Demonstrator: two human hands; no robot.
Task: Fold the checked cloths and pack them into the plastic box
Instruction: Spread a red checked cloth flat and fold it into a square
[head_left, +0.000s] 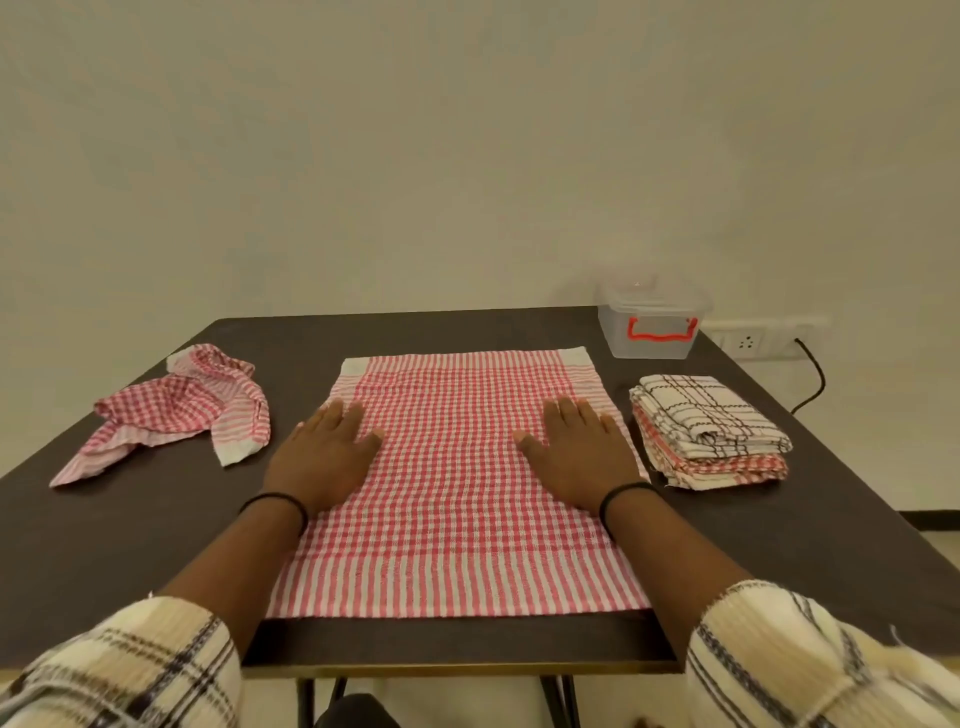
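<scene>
Head view: both hands, left hand and right hand, lie flat with fingers spread on the red checked cloth at the surface's near edge. A crumpled cloth lies near the left edge, folded cloths near the right edge, the plastic box at the far right corner.

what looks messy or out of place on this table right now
Only the crumpled red checked cloth at the far left: bunched and twisted, not flat or folded. The spread cloth lies smooth, the folded stack is tidy, the plastic box sits upright.

Red-checked cloth spread flat, crumpled cloth left, folded stack and lidded plastic box right.
</scene>
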